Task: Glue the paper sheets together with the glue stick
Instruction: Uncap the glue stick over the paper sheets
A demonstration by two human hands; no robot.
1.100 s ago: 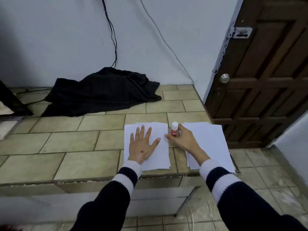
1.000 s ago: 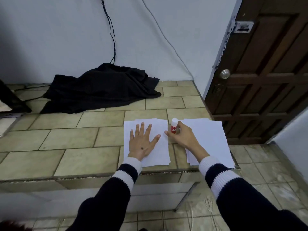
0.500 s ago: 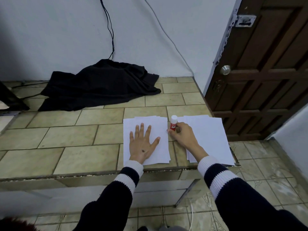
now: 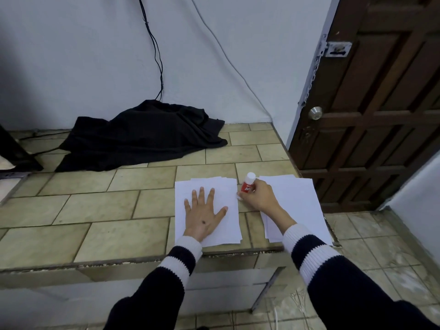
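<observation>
From the head view we see our left hand (image 4: 204, 216) spread flat on the left paper stack (image 4: 227, 231). Our right hand (image 4: 258, 196) grips the upright glue stick (image 4: 248, 183) between two paper stacks, the right paper stack (image 4: 300, 206) nearest the tiled surface's (image 4: 95, 210) right edge. A black cloth (image 4: 142, 136) lies by the wall, beside a wooden door (image 4: 381, 103).

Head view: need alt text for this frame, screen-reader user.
A person's right hand grips a capped red glue stick upright between two stacks of white paper on a tiled counter, while the left hand presses flat on the left stack. The right stack lies near the counter's edge; a black cloth sits behind.
</observation>
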